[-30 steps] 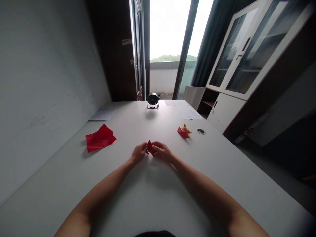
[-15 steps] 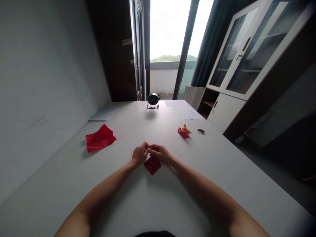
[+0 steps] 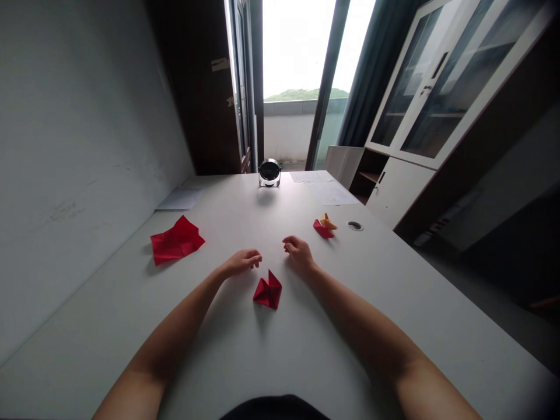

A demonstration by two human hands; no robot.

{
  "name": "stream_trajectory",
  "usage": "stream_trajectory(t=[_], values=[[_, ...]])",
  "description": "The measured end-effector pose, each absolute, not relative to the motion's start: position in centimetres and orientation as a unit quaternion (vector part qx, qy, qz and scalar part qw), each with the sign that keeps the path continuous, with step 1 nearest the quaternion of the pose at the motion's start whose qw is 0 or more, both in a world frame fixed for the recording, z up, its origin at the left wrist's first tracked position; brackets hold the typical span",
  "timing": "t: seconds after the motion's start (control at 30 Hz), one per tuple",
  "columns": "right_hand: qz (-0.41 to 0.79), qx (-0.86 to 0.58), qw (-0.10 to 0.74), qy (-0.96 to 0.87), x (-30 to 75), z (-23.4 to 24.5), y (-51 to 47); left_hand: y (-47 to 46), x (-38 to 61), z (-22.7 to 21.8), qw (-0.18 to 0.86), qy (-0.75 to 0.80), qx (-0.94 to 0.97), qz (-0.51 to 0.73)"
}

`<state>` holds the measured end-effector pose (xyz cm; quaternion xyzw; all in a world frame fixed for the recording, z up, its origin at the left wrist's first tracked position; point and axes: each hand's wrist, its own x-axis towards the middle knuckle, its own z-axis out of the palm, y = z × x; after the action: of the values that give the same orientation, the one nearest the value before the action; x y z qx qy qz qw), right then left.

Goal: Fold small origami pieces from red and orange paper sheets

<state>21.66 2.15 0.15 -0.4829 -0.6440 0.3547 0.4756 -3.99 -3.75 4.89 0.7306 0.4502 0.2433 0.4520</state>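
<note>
A partly folded piece of red paper (image 3: 268,291) lies on the white table in front of me, with a pointed flap standing up at its top. My left hand (image 3: 243,262) is just beyond its left side, holding nothing, its fingers loosely bent and apart. To the upper right of the paper is my right hand (image 3: 299,252), also holding nothing, with its fingers slightly curled and apart. Neither hand touches the folded paper.
A creased red sheet (image 3: 177,240) lies at the left. Red (image 3: 322,230) and yellow (image 3: 328,222) folded papers sit together at the right, near a round cable hole (image 3: 354,226). A small round black device (image 3: 269,171) stands at the far end, between white papers (image 3: 181,199).
Both hands have let go of the red folded paper and moved apart, left hand to the left, right hand to the right and farther away. A flap of the paper now stands up.
</note>
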Motion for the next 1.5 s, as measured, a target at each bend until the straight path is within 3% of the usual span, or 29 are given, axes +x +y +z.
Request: stream_trajectory(t=[0.23, 0.5, 0.7, 0.97, 1.27, 1.5], values=[[0.349, -0.465, 0.470, -0.664, 21.0, 0.3, 1.5, -5.6, -2.8, 6.8, 0.428, 0.383, 0.795, 0.192], [0.363, -0.466, 0.472, -0.655, 21.0, 0.0, 1.8, -6.1, -1.0, 5.1, 0.337, 0.386, 0.840, 0.178], [0.355, -0.467, 0.475, -0.656, 21.0, -0.2, 1.8, -6.1, -1.2, 5.8, 0.383, 0.381, 0.817, 0.199], [0.359, -0.470, 0.474, -0.652, 20.9, -0.1, 1.8, -7.0, -1.5, 7.3, 0.412, 0.319, 0.845, 0.119], [0.388, -0.465, 0.482, -0.633, 20.7, 0.3, 1.6, -4.6, -1.9, 3.7, 0.439, 0.423, 0.720, 0.331], [0.495, -0.351, 0.496, -0.621, 19.6, 1.7, -0.1, -3.3, -2.5, 3.0, 0.499, 0.451, 0.550, 0.495]])
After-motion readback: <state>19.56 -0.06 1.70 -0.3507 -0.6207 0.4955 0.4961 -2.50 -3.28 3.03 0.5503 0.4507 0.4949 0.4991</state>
